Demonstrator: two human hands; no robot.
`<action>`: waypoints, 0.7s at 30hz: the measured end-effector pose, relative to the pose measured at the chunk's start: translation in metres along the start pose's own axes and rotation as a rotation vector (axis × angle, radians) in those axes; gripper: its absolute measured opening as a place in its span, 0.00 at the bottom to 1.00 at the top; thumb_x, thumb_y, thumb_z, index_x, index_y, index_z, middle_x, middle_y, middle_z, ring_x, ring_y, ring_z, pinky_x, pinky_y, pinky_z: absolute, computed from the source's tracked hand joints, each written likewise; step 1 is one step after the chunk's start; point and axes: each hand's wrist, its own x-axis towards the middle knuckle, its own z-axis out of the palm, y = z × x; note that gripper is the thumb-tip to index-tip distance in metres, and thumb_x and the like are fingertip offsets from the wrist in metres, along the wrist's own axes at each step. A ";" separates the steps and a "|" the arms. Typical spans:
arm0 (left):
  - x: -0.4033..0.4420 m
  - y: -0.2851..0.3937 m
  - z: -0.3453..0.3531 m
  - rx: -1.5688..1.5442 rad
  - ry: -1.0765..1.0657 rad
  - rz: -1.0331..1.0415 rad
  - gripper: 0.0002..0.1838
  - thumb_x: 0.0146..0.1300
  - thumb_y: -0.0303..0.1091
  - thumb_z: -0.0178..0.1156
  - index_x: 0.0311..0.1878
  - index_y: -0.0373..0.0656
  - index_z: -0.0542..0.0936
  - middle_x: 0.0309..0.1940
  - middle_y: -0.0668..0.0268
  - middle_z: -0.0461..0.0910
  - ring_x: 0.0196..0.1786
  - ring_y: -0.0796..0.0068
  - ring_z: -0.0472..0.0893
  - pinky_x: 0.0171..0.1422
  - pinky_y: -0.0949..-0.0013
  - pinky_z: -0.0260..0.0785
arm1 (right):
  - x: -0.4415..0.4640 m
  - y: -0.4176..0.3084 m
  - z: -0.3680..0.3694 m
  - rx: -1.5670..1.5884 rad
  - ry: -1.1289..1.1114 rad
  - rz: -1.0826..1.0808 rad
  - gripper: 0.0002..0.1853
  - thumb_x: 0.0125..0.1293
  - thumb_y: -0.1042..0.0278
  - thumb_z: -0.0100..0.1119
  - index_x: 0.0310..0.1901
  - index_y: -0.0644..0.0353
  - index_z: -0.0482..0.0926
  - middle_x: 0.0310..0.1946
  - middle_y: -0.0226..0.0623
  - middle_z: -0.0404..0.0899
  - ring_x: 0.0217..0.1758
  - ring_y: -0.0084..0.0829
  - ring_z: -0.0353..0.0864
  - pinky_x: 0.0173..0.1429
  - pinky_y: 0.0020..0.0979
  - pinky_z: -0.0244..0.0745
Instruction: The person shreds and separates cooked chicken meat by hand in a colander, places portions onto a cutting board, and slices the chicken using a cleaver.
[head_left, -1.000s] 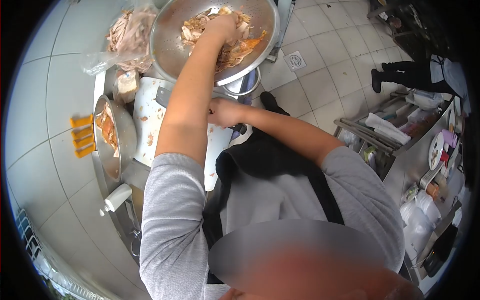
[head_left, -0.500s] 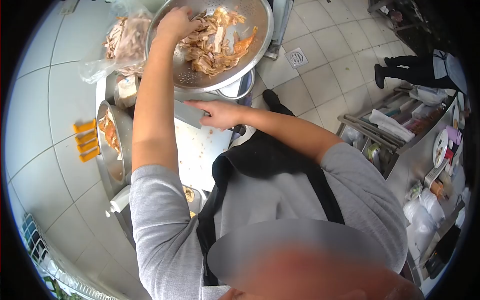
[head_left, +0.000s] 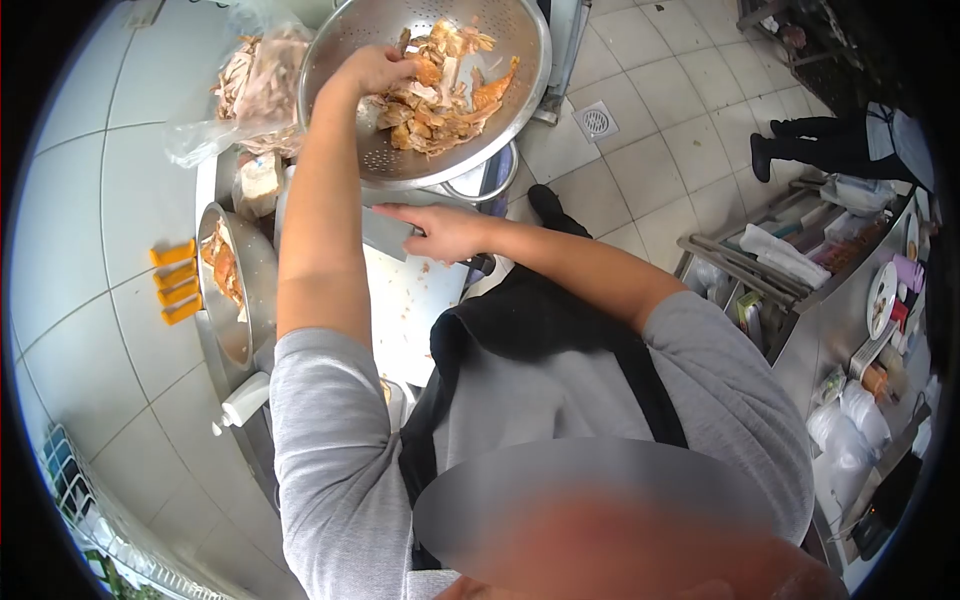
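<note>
My left hand (head_left: pixel 375 70) is inside a large steel colander (head_left: pixel 520 110) at the top, its fingers closed on a brown-orange meat piece (head_left: pixel 427 70). Beside it lies a heap of shredded meat (head_left: pixel 440 115). Below the colander, my right hand (head_left: pixel 448 233) grips a wide-bladed knife (head_left: pixel 385 232), whose black handle end shows past the palm. The blade is over a white cutting board (head_left: pixel 400 315) scattered with small scraps. My left forearm crosses the board's left side and hides part of it.
A bag of meat (head_left: pixel 265 80) lies left of the colander. A steel bowl (head_left: pixel 262 285) holds meat pieces, near orange clips (head_left: pixel 177 283) and a white bottle (head_left: pixel 242 402). Another person's legs (head_left: pixel 815 145) stand upper right, above a cluttered counter (head_left: pixel 800 345).
My left hand went from the middle of the meat to the colander's left side, then back to the heap's left edge, where it holds a piece. The knife blade shows more than at first.
</note>
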 end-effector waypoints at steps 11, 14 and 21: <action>-0.011 0.008 -0.010 -0.375 -0.103 0.017 0.23 0.65 0.51 0.71 0.55 0.44 0.86 0.47 0.68 0.88 0.50 0.78 0.83 0.57 0.70 0.74 | 0.000 0.001 0.002 -0.028 0.039 -0.049 0.43 0.71 0.66 0.53 0.86 0.41 0.49 0.45 0.44 0.86 0.22 0.30 0.81 0.37 0.36 0.84; -0.008 0.009 0.013 -0.241 -0.148 0.010 0.31 0.57 0.52 0.78 0.57 0.41 0.85 0.48 0.64 0.87 0.51 0.70 0.83 0.60 0.66 0.75 | -0.004 -0.006 0.001 -0.017 0.043 -0.030 0.43 0.71 0.66 0.52 0.86 0.41 0.49 0.47 0.45 0.86 0.23 0.31 0.82 0.38 0.36 0.84; -0.015 0.032 0.018 -0.200 -0.149 0.030 0.29 0.56 0.52 0.78 0.55 0.42 0.86 0.47 0.64 0.87 0.51 0.71 0.83 0.58 0.66 0.75 | -0.004 -0.010 0.000 -0.043 0.042 -0.009 0.43 0.71 0.67 0.51 0.86 0.45 0.49 0.48 0.46 0.85 0.24 0.31 0.83 0.38 0.37 0.84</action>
